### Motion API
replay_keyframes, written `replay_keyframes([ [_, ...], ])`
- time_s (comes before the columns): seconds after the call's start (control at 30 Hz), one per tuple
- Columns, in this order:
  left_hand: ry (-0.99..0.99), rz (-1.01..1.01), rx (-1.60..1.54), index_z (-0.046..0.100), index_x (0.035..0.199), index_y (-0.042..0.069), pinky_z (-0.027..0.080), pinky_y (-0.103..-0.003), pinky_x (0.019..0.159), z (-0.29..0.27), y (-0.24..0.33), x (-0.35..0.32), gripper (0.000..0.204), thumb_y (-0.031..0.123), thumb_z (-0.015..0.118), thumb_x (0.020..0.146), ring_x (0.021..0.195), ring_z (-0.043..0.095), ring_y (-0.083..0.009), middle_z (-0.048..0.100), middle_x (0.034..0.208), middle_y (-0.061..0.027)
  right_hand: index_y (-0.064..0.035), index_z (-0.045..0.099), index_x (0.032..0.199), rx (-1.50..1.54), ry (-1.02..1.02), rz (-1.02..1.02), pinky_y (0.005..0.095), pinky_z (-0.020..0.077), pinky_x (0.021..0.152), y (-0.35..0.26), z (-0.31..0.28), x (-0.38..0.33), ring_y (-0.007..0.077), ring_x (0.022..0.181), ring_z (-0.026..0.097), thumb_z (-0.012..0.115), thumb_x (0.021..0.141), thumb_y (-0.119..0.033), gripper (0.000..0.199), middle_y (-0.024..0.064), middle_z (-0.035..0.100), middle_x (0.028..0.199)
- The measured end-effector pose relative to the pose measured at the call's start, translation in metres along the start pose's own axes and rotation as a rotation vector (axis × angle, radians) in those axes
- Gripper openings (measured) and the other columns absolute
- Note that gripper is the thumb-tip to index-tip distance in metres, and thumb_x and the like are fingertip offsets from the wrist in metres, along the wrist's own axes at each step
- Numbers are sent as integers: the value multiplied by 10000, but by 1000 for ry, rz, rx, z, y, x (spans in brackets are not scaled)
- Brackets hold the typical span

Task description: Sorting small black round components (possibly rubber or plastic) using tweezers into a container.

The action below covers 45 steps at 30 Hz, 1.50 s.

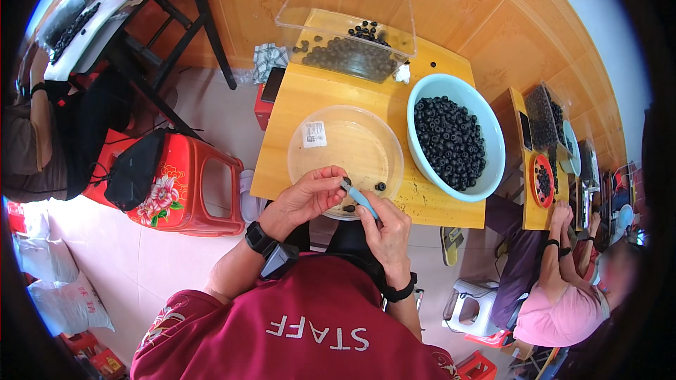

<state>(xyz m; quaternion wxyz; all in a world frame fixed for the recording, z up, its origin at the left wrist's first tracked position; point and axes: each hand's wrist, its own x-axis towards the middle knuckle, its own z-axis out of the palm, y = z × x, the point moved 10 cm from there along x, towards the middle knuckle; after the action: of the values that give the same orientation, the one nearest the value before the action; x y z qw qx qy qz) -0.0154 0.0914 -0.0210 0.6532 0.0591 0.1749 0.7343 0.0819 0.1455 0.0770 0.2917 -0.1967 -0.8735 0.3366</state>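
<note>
Our left hand (317, 195) pinches a small dark round piece (346, 181) over the clear round tray (345, 134), and our right hand (389, 231) grips a blue-handled tool (364, 203) with its tip right at the piece. We do best to pinch firmly, set our left fingertips out of the tip's path, press gently, and work low so the tray on the yellow surface (273, 183) catches anything dropped.
</note>
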Motion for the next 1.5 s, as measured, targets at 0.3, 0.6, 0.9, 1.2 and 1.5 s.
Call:
replay_keyframes([
  [0.3,166,69,50,580,917,28,504,-187,640,1,11,-7,87,62,614,845,689,589,-101,610,824,-46,11,641,976,1,-75,45,279,445,522,10,8,7,192,574,590,606,819,-78,183,124,615,703],
  [0.6,11,50,94,571,905,35,482,-183,610,21,13,-13,91,76,621,841,700,583,-98,603,803,-37,19,645,998,174,9,307,219,413,555,37,-10,15,78,610,509,601,848,-120,209,25,602,725],
  [0.9,65,-21,122,544,916,65,501,-193,616,18,-4,-4,143,54,646,817,684,598,-109,602,813,-25,-12,641,943,813,-127,512,154,358,510,20,35,13,9,566,449,662,786,-20,159,-39,565,702],
  [1.2,-61,-129,107,529,923,74,505,-204,650,12,-16,-4,163,36,643,813,711,600,-111,599,845,-27,12,632,913,846,-196,495,216,460,667,23,42,5,64,717,566,624,825,-56,111,13,638,791],
  [1.5,96,-109,246,571,903,73,495,-212,678,5,-24,0,86,87,626,839,743,595,-89,607,865,-14,-33,640,1000,563,-189,417,241,467,633,32,25,4,72,709,568,674,755,-76,252,31,646,795],
])
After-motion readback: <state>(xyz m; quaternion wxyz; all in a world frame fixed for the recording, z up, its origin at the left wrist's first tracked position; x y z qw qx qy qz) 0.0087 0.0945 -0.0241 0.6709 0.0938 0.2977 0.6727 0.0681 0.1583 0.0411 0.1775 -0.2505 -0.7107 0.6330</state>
